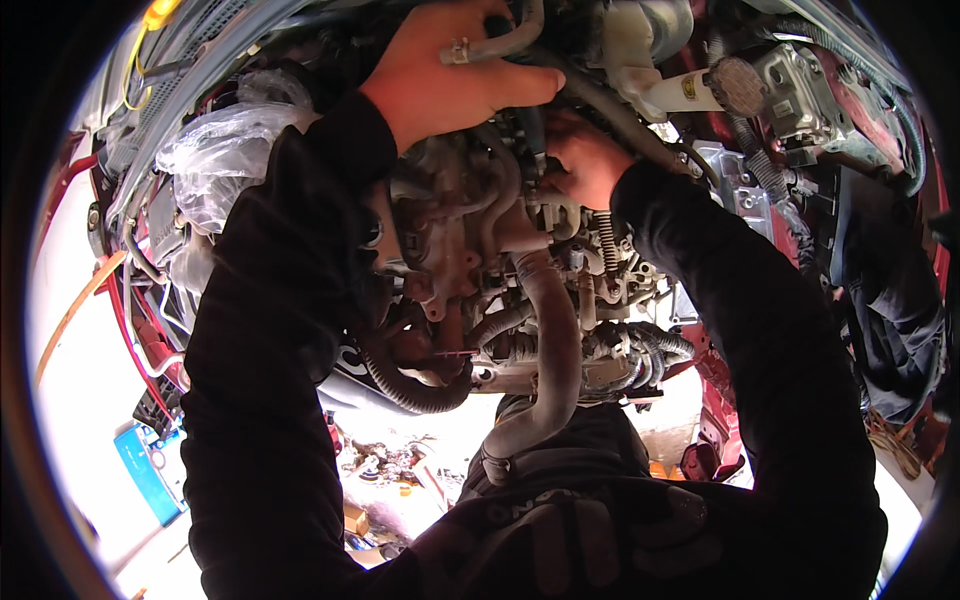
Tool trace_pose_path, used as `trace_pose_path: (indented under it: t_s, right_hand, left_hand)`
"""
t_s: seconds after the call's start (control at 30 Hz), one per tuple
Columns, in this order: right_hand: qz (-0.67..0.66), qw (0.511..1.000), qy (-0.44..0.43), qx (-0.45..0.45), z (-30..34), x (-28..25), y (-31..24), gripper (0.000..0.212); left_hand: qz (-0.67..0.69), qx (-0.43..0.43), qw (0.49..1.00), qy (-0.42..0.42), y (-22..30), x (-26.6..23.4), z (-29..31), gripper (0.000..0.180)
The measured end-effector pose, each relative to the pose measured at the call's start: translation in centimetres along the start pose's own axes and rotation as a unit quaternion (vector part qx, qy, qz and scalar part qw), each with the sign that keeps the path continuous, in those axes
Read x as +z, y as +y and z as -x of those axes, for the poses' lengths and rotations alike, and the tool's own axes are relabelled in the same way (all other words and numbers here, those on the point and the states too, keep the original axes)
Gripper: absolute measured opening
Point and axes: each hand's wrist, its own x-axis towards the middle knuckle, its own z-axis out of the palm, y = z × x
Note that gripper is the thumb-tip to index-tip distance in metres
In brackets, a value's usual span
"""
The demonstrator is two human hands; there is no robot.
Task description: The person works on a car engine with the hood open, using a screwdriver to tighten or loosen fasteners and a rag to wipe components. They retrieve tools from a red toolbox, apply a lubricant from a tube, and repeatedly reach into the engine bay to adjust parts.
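Observation:
Both my hands reach deep into a car's engine bay. My left hand (440,85) lies over the top of the engine (450,230), its thumb stretched out to the right. A pale hose (505,40) with a metal clamp crosses in front of its fingers, which are partly hidden. Just below the thumb stands a dark upright shaft (533,130). Beside that shaft, in shadow, my right hand (590,165) has its fingers curled in among the hoses; whatever they hold is hidden. A thick black hose (620,120) runs slantwise above the right hand.
A wide bent hose (550,340) hangs toward me, and a ribbed black conduit (400,385) loops at its left. Clear plastic wrapping (225,155) covers parts on the left. A metal-cased unit (800,95) sits at upper right, near dark cloth (890,300). A blue box (150,470) stands lower left.

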Motion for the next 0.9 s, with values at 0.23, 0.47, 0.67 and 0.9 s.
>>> trace_pose_path:
  t_s: [0.23,0.47,0.67,0.9]
  right_hand:
    - [-0.36,0.919,0.107,0.121,-0.7,-4.0,-5.1,0.076]
    - [-0.414,0.883,0.184,0.12,-5.2,-3.4,-5.5,0.081]
    - [-0.343,0.885,0.3,0.097,-5.9,-1.7,-4.2,0.061]
    - [-0.275,0.903,0.289,0.159,-6.1,-2.0,-3.1,0.04]
  left_hand:
    - [-0.004,-0.044,0.999,-0.015,0.2,-0.5,0.4,0.067]
    - [-0.002,-0.077,0.997,-0.032,0.0,-1.1,-0.1,0.073]
    - [0.046,-0.061,0.997,0.011,-0.1,-0.6,0.1,0.081]
    - [0.394,-0.066,0.916,-0.046,-0.4,-0.4,0.7,0.042]
